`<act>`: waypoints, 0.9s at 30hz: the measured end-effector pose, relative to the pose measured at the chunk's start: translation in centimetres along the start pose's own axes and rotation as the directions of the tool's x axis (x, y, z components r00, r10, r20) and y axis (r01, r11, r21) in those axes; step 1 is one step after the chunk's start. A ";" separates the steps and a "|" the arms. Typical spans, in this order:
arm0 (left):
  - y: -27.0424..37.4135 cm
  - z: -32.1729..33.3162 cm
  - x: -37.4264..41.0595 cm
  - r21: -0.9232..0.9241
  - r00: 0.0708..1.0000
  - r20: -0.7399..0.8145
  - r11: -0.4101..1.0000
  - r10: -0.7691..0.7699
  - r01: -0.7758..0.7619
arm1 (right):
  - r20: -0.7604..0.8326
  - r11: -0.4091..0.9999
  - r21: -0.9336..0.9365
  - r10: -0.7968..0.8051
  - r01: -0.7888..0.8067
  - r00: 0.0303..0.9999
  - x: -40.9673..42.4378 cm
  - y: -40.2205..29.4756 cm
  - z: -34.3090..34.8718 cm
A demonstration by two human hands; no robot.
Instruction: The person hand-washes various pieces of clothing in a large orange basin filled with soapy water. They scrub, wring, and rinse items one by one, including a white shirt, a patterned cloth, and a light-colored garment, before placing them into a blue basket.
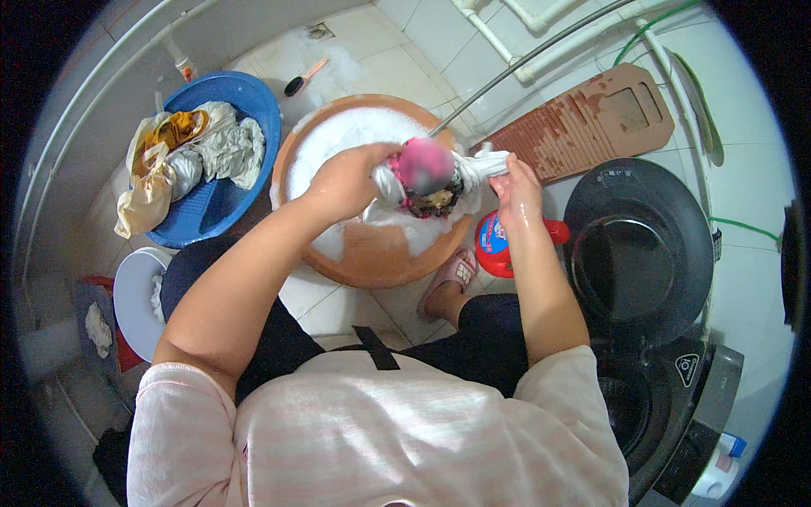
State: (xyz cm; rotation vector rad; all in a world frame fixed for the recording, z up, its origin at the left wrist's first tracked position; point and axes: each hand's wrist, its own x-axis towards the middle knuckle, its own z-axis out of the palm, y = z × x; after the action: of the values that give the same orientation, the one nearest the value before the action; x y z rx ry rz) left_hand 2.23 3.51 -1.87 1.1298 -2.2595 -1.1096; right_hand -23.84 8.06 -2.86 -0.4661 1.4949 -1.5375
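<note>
A wet, twisted white garment with a pink and black print (472, 172) is stretched between my two hands. My left hand (348, 180) grips the bunched end on the left. At the other end, the fingers of my right hand (518, 190) close on a narrow white twist of cloth. Beneath the garment stands a round orange-brown basin (374, 260) filled with white suds (336, 136). Some white cloth hangs down to the foam. The garment's middle is partly blurred, and its lower folds are hard to tell from the suds.
A blue basin (256, 95) with crumpled clothes stands at the left, near a white bucket (130, 304). A brush (304, 77) lies on wet tiles. A brown washboard (583, 123), red detergent bottle (497, 244) and large black basin (640, 253) are at the right.
</note>
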 end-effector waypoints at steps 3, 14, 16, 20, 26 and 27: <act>-1.4 0.6 -1.1 0.242 0.984 0.121 0.958 0.131 -0.157 | 0.099 0.985 -0.015 -0.171 0.173 0.980 0.5 -1.7 -0.5; 0.1 2.3 -3.1 0.008 0.843 0.480 0.959 0.245 -0.284 | 0.374 0.950 0.195 -0.301 0.243 0.877 -6.3 -7.3 4.9; 0.1 3.2 -2.5 -0.169 0.917 0.192 0.932 0.349 -0.320 | 0.418 0.964 0.206 -0.244 0.170 0.875 -7.8 -6.8 6.2; 0.8 3.3 -0.9 -0.557 0.982 -0.067 0.810 0.177 -0.184 | 0.490 0.970 0.238 -0.165 0.050 0.856 -8.1 -5.9 7.1; 2.1 0.6 0.3 -0.711 0.981 0.195 0.686 -0.018 0.154 | 0.355 0.956 0.291 -0.145 0.038 0.924 -6.0 -5.6 6.2; 1.9 0.7 0.4 -0.771 0.990 0.131 0.622 -0.049 0.133 | 0.306 0.958 0.285 -0.127 0.037 0.944 -5.4 -5.4 5.9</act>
State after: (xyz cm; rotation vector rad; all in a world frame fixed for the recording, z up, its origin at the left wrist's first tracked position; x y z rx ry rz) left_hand 0.64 4.25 -0.81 0.8052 -1.4480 -1.9557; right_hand -18.26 8.11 5.01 -0.5885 1.0042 -1.6164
